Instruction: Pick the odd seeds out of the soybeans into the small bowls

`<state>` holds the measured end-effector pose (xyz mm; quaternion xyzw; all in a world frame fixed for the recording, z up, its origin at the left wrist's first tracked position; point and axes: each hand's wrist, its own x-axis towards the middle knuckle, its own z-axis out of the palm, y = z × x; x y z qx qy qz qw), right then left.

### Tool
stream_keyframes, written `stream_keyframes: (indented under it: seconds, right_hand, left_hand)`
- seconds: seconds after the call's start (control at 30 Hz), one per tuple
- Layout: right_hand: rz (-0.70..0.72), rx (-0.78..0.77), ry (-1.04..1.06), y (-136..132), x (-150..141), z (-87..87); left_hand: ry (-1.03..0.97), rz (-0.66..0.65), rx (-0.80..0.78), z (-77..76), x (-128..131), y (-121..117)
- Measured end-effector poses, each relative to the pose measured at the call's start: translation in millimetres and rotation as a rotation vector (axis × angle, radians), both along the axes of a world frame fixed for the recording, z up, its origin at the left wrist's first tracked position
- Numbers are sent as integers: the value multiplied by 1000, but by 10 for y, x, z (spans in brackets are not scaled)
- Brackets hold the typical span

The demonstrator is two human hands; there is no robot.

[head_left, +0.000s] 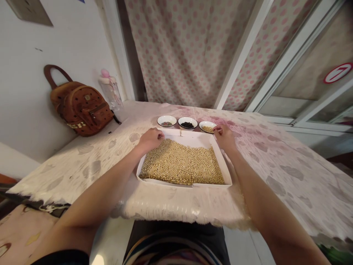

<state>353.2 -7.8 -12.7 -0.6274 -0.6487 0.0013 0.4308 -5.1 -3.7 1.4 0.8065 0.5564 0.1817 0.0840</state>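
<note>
A shallow white box (pixel 226 170) holds a wide layer of yellowish soybeans (pixel 182 162). At its far left corner rests my left hand (pixel 151 140), fingers curled in; whatever they hold, if anything, is hidden. My right hand (pixel 224 137) is beside the rightmost of three white dark-rimmed bowls, its thumb and fingers pinched together at the rim. That right bowl (pixel 202 124) contains yellow grains or beans. Black beans (pixel 187 125) lie in the middle bowl (pixel 180 120), and small mixed-colour bits (pixel 166 124) in the left bowl (pixel 160 120).
A patterned tablecloth (pixel 275 165) covers the table. Toward the back left stand a brown backpack (pixel 82 106) and a clear bottle with a pink top (pixel 111 90). Behind the table hangs a dotted curtain (pixel 187 55), with framed glass panels (pixel 303 81) at the right.
</note>
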Motion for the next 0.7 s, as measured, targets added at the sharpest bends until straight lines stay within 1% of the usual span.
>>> stream_keyframes:
  seconds: [0.03,0.1,0.2,0.27,0.37,0.47,0.57,0.7]
  right_hand:
    - [30,-5,0,-29,-36,34]
    - [148,-63,-11,-99,-126,100]
    - [349,-224,-85,-215,-269,175]
    - [419,-338,-170,-280,-334,211]
    - [459,-453,-276,-338,-365,255]
    - [454,-494,-325,-351,-357,278]
    - [439,-502,-363,-338,-359,258]
    - [411,-450,-358,-307,-375,185]
  left_hand:
    - [0,0,-1,3,1,-3]
    - [3,0,-3,11,3,-9]
    - [4,-1,-2,18,6,-18]
    - [1,-3,0,18,7,-21]
    - [-3,-3,5,13,5,-18]
    - [0,-4,5,8,2,-12]
    - [-2,-4,9,7,2,-9]
    - [-2,-6,12,16,5,-17]
